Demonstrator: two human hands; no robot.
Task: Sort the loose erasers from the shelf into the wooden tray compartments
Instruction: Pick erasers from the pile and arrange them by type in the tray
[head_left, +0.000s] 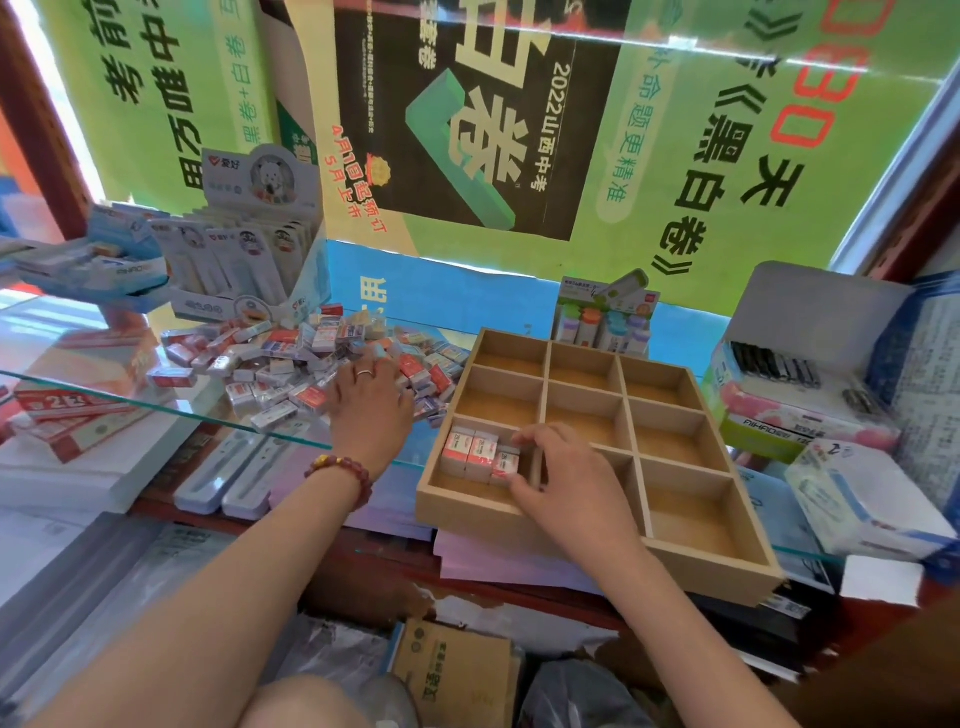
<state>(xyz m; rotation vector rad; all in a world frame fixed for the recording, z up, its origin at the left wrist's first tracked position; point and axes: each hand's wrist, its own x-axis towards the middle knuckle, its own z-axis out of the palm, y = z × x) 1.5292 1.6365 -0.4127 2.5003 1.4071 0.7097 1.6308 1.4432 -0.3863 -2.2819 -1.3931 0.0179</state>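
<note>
- Glass shelf (171, 395) carries the goods, backed by green posters (727, 156); stacked paper (67, 483) lies below it.
- Wooden tray (717, 577), split into twelve compartments, sits under the right hand (566, 473), its near edge past the shelf's edge.
- Right hand pinches the end eraser (506, 462) of three standing in the tray's near-left compartment.
- Left hand (371, 410) lies palm-down on the pile of erasers (270, 364) left of the tray; its fingertips are buried, so its grip cannot be told.
- Posters read "2022山西中考" and "黑白卷"; a box (779, 431) right of the right hand reads "AIHAO".
</note>
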